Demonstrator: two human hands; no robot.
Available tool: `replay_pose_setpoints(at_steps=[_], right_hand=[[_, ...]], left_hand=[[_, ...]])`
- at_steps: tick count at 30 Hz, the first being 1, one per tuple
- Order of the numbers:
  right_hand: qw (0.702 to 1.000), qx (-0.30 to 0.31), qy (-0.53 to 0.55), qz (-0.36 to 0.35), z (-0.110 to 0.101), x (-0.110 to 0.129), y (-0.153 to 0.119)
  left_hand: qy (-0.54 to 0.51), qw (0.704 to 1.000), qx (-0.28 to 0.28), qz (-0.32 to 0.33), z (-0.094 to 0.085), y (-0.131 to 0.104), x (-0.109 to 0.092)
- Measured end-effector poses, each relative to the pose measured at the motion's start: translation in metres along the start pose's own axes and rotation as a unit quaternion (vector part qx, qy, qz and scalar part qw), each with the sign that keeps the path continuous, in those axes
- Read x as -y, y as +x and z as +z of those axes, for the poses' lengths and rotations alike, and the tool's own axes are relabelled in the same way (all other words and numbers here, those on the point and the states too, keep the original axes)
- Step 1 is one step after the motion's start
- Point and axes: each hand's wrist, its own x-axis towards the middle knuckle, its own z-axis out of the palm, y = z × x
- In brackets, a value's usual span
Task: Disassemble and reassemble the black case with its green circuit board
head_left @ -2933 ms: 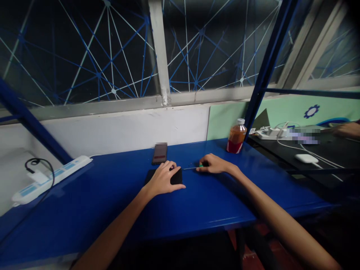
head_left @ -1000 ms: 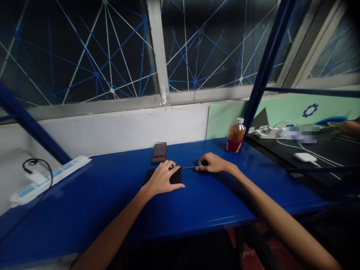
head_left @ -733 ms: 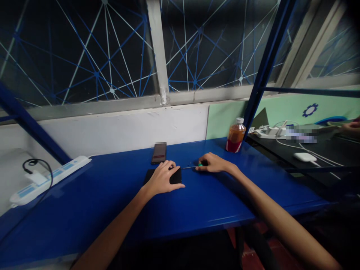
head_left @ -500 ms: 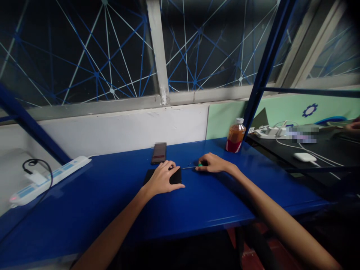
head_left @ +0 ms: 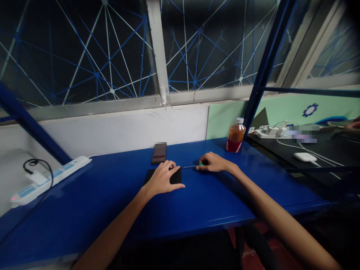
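Note:
My left hand [head_left: 164,177] lies over a flat black box-like object [head_left: 176,177] on the blue table, gripping it with the fingers across its top and the thumb stretched along its near right side. Much of the box is covered by the hand. To the right, my right hand [head_left: 213,162] is closed around the green handle of a screwdriver [head_left: 191,166]. Its thin metal shaft points left at the right side of the box; whether the tip touches it I cannot tell. A few tiny dark bits lie beside the shaft.
Behind the box, a phone [head_left: 159,153] lies on the blue table [head_left: 112,202]. A bottle of orange drink [head_left: 236,135] stands at the back right. At left lies a white power strip [head_left: 53,180] with a black cable. Another person's hand [head_left: 353,126] shows over the black table at right.
My right hand and the screwdriver have shifted very slightly away and to the right. The left hand and the box have stayed in place.

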Motion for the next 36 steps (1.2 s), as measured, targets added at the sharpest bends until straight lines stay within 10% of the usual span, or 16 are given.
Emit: replay_pose_setpoints(at_steps=[36], right_hand=[[0.999,0.009,0.051,0.012,0.001,-0.001,0.001]], left_hand=[[-0.002,1.0,-0.001,-0.001,0.003,0.0,0.002]])
